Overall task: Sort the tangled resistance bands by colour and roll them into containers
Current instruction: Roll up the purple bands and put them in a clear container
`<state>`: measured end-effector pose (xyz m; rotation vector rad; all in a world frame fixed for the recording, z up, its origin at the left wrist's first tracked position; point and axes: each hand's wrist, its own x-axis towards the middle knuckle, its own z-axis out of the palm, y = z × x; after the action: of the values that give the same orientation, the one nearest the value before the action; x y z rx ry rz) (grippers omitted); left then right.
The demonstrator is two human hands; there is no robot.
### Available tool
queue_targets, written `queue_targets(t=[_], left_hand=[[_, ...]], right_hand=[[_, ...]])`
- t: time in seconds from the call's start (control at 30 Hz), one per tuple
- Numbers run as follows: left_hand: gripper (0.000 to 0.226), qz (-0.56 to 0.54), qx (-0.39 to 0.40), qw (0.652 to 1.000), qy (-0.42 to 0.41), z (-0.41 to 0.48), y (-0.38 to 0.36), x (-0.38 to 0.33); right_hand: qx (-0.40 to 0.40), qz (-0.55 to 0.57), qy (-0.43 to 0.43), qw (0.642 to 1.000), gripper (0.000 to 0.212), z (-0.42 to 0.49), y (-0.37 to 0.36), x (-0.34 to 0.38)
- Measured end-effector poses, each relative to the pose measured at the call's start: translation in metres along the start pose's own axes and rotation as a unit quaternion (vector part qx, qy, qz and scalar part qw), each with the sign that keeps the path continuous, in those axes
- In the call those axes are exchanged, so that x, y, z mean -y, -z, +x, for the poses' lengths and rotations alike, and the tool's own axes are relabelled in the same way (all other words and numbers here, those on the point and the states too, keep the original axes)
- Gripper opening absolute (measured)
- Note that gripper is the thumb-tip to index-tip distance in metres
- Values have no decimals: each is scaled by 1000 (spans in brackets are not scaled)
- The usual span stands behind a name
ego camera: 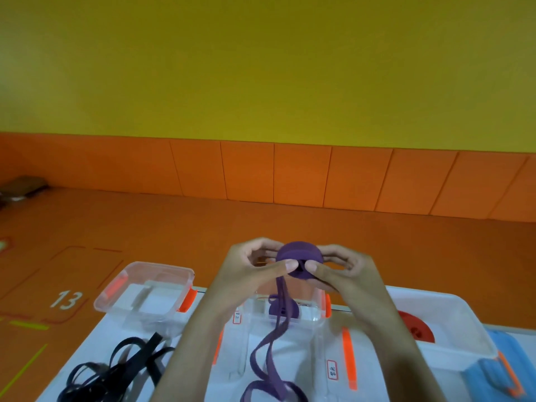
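Both my hands hold a half-rolled purple band (298, 261) in the air above the table. My left hand (255, 271) pinches the roll from the left and my right hand (339, 271) pinches it from the right, thumbs on its near face. The band's loose tail (271, 352) hangs down and loops on the white table. Under the roll stands a clear container (317, 311) with a purple roll (290, 311) inside. A tangle of black bands (121, 369) lies at the front left. A red roll (417, 329) sits in the clear container (452, 311) on the right.
An empty clear container with orange clips (145, 294) stands at the back left of the white table (95, 343). Clear lids with orange clips (342, 364) lie flat near the front. Something blue (493, 369) is at the right edge. Orange floor and wall lie beyond.
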<state>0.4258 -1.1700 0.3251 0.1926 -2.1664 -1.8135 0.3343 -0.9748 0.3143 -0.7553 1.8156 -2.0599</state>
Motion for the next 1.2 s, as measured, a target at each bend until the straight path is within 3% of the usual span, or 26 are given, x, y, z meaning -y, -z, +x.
queue_targets(t=[0.13,0.27,0.37,0.47,0.57,0.7,0.83,0.93,1.0,1.2], left_hand=[[33,-19,-12,1000,7,3,-3,4],[19,66,-13,998,-9,6,0,7],[18,66,-14,997,-26,9,-3,4],[36,-36,-53,996,-56,8,-12,-1],[37,-74,-82,991,-70,7,-16,0],[45,-18,-59,996,-67,7,-5,1],[55,-2,-41,997,-73,9,-7,-1],[45,-53,-53,996,-42,9,-15,-2],[34,-72,-45,996,-26,8,-14,1],[17,48,44,998,-25,6,-6,2]], right_hand=[[6,108,-54,993,25,-4,-10,-20],[12,1,-53,999,41,-2,-11,-13],[-16,-57,3,998,25,6,-4,-5],[-51,8,36,998,19,8,-9,-9],[-33,93,10,995,26,4,-15,-17],[28,-53,2,998,24,4,-2,-11],[2,-1,10,1000,22,8,7,-2],[-56,81,6,995,28,6,-2,-12],[-53,110,-11,992,30,0,-6,-21],[20,-1,-37,999,27,0,11,-6]])
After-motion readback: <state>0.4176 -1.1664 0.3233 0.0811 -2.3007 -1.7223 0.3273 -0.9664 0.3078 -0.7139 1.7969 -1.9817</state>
